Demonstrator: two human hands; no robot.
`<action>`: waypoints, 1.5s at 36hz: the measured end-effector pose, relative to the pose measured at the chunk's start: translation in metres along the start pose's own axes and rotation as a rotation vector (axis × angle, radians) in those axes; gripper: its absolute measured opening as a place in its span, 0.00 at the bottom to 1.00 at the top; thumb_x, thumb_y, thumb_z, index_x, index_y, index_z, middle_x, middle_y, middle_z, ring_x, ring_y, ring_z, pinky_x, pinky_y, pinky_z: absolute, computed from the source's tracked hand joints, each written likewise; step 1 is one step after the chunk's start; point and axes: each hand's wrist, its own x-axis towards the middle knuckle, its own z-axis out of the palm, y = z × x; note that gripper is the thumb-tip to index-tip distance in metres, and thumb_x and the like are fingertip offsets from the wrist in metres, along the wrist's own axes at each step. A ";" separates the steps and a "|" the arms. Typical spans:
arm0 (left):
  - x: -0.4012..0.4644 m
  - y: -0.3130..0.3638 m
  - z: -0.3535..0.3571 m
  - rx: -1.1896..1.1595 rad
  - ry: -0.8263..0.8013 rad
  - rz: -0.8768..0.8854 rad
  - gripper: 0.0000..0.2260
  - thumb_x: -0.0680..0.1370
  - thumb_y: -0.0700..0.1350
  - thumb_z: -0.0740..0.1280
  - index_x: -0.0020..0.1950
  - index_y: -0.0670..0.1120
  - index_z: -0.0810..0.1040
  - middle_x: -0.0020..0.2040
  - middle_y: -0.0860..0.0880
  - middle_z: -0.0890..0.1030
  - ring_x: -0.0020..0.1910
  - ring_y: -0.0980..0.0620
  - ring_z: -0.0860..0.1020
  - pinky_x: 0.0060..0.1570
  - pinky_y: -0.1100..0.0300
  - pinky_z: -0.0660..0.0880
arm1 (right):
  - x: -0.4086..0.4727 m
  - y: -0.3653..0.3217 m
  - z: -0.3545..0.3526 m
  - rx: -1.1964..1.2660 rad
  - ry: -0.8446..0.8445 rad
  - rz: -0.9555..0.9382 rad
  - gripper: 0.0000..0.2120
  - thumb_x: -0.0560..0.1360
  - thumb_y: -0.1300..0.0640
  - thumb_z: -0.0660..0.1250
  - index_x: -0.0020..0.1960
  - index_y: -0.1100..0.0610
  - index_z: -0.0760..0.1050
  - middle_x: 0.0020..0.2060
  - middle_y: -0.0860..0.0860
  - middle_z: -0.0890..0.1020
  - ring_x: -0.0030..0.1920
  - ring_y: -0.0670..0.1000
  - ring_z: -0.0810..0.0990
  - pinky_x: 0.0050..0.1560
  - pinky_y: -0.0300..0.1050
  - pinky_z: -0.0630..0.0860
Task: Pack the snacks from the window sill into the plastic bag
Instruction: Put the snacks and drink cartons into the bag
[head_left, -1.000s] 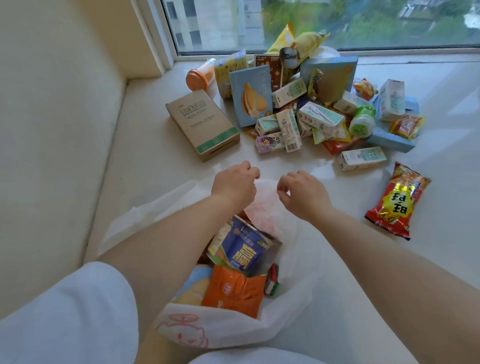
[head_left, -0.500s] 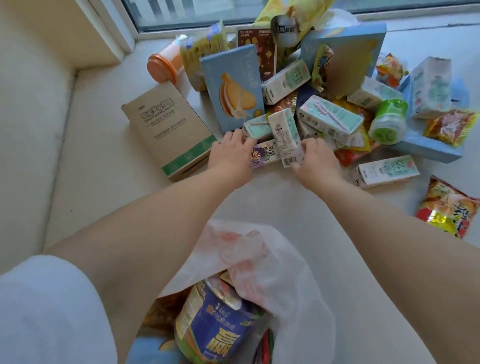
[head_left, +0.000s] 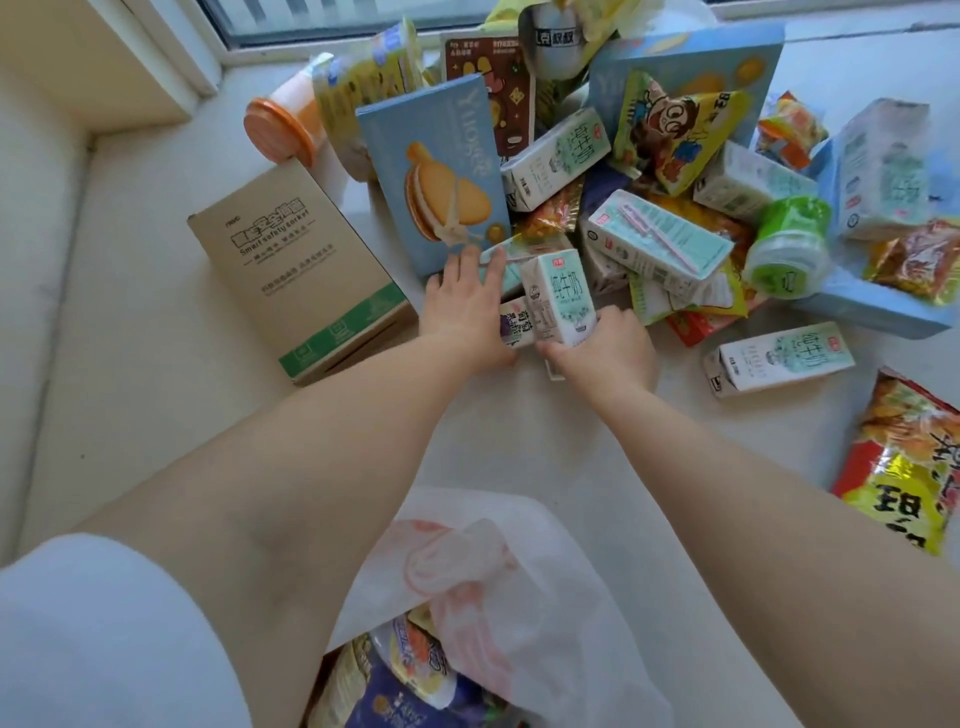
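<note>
Head view: right grip (head_left: 605, 345) clamps a rectangular milk carton (head_left: 560, 297); left grip (head_left: 465, 301) lies flat, fingers apart.

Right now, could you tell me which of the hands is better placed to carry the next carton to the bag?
Right. The right hand already grips the upright milk carton, so it probably only needs to swing back to the plastic bag. The left hand lies with straight fingers on other cartons.
</note>
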 end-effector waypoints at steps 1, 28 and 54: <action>-0.002 0.001 0.001 -0.005 0.017 -0.003 0.51 0.67 0.60 0.73 0.78 0.48 0.45 0.75 0.41 0.52 0.75 0.41 0.52 0.71 0.48 0.55 | -0.004 0.003 0.000 -0.012 0.024 -0.004 0.34 0.65 0.37 0.72 0.60 0.59 0.71 0.56 0.55 0.74 0.58 0.56 0.73 0.52 0.50 0.72; 0.010 0.021 0.003 0.100 -0.070 -0.035 0.57 0.64 0.64 0.73 0.77 0.40 0.42 0.70 0.40 0.60 0.69 0.41 0.61 0.71 0.51 0.58 | 0.044 0.056 -0.059 -0.694 -0.051 -0.483 0.26 0.68 0.39 0.70 0.62 0.47 0.73 0.75 0.60 0.47 0.75 0.65 0.41 0.73 0.65 0.49; -0.040 0.012 0.022 -0.199 -0.120 -0.269 0.51 0.66 0.65 0.70 0.78 0.52 0.42 0.69 0.40 0.62 0.68 0.40 0.62 0.68 0.51 0.60 | 0.007 0.065 -0.045 -0.636 0.072 -0.521 0.16 0.58 0.62 0.78 0.45 0.62 0.80 0.57 0.68 0.74 0.58 0.71 0.72 0.36 0.57 0.78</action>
